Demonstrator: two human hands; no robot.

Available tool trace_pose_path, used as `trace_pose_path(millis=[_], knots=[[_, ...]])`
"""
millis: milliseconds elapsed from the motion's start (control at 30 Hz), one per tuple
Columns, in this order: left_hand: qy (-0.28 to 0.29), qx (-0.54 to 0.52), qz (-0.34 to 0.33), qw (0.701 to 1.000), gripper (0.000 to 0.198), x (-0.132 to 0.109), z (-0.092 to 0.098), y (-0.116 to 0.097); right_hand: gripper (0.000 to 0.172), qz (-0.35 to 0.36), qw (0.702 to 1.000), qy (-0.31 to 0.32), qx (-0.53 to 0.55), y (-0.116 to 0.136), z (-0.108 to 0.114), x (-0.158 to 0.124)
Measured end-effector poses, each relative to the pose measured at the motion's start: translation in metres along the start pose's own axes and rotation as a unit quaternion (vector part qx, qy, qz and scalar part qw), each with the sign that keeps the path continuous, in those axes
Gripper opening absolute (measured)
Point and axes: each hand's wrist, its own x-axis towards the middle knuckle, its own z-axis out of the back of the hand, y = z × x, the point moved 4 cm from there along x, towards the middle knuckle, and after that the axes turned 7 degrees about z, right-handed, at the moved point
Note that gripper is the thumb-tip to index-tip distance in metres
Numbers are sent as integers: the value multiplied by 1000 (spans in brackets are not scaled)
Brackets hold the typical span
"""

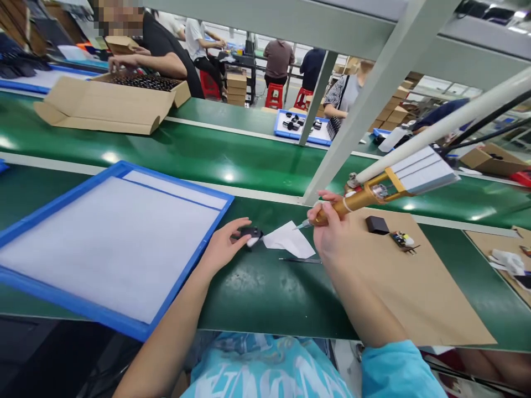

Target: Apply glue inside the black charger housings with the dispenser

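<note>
My left hand (226,243) has its thumb and fingers closed around a small black plastic part (252,232) with a whitish patch, low over the green bench. In my right hand (329,224) is a gold-coloured glue dispenser (352,205), tilted, its thin needle tip pointing down and left. That tip is over the right part of a creased white paper (290,241), between my hands; whether they touch cannot be told. Just below the paper lies a thin dark tool (299,260), seemingly tweezers.
A blue-rimmed tray (188,276) lies at left. On the cardboard sheet (415,287) at right are a black box (377,225) and a small circuit assembly (402,239). A metal post (332,166) rises behind my right hand. Co-workers sit beyond the green belt (207,160).
</note>
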Motion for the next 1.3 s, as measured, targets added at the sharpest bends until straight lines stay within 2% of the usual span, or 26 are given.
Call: trace_pose_path(millis=[133, 200, 300, 400, 467, 567, 633, 900, 1033, 1133, 1300], knots=[[-62, 45, -11, 997, 31, 2, -2, 2, 11, -3, 998, 9, 65, -4, -47, -8], [-62, 120, -31, 990, 36, 0, -5, 0, 16, -3, 997, -1, 79, -6, -63, -10], [-38, 222, -35, 974, 52, -2, -13, -2, 24, 1, 996, -22, 84, -8, -75, -12], [-26, 220, -18, 975, 41, -2, -18, -3, 33, 6, 995, -22, 97, -9, -77, -13], [-26, 146, -9, 989, 39, -4, -19, -5, 37, 1, 995, -8, 104, -9, -77, -13], [-46, 25, -6, 999, 44, -8, -18, -13, 32, -7, 993, 7, 114, -10, -75, -12], [-67, -2, -8, 998, 44, -11, -15, -18, 29, -13, 992, 6, 128, -10, -73, -11], [-124, -1, -6, 992, 42, -13, -6, -18, 32, -26, 986, 7, 163, -10, -73, -11], [-128, 12, -34, 991, 40, -16, -6, -24, 33, -28, 988, 16, 153, -9, -73, -12], [-129, 21, -57, 990, 38, -18, -6, -31, 27, -15, 988, 16, 154, -8, -73, -12], [-124, 32, -55, 990, 38, -19, -5, -34, 26, -20, 989, 7, 149, -7, -73, -12]])
